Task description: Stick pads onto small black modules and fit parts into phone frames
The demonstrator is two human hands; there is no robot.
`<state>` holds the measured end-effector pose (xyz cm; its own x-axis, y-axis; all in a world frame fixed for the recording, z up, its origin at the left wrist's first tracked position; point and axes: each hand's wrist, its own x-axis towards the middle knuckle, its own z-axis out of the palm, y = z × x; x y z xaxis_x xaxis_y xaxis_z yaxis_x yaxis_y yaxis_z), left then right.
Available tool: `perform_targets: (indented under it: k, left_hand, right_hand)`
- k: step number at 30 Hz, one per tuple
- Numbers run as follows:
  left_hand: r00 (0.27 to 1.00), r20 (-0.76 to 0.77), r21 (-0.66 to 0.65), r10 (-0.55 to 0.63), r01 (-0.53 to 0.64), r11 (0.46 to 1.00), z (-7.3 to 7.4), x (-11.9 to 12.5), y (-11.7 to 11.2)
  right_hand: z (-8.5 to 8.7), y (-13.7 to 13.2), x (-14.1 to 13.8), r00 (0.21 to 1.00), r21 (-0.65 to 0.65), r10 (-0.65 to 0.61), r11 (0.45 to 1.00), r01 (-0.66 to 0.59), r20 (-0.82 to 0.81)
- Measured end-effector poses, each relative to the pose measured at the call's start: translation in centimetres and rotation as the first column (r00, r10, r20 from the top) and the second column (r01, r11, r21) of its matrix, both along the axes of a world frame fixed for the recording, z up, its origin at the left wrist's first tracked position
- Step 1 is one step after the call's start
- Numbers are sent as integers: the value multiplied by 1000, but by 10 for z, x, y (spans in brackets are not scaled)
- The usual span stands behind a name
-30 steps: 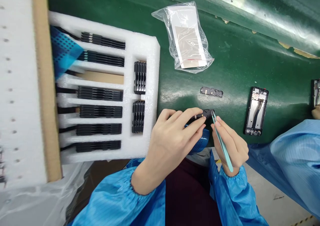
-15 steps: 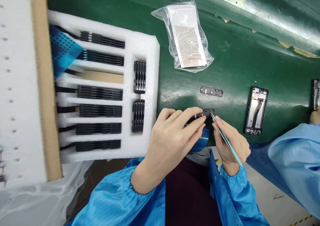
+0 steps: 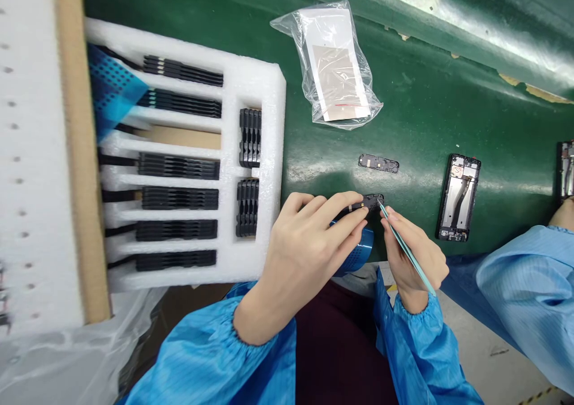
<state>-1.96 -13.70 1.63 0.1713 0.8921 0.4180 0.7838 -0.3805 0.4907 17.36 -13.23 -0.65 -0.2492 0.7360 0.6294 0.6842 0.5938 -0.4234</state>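
Note:
Between the fingers of my left hand is a small black phone part, a narrow plastic piece held near the table's front edge. My right hand grips light-blue tweezers, and their tips touch the right end of that part. A curled blue perforated film hangs below my left fingers. Just beyond my hands lies a similar black phone part, flat on the green table. My left palm hides some of the held piece.
A white foam tray with rows of black parts stands at left, blue film over its corner. A clear plastic bag with cards lies at the back. An opened phone is at right, beside a co-worker's sleeve.
My hands and the tweezers stay almost in place over the black part. At the right edge, the co-worker's hand and sleeve have shifted slightly.

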Motion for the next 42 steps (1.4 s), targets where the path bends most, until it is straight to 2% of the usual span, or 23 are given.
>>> perform_targets:
  k: [23, 42]
  left_hand:
    - [1000, 3, -19, 1, -1, 1000, -1, -1, 0]
    - [1000, -9, -39, 10, -11, 999, 0, -1, -1]
  right_hand:
    - [-8, -4, 5, 997, 35, 63, 997, -65, 40]
    - [-10, -6, 6, 995, 52, 66, 996, -70, 72]
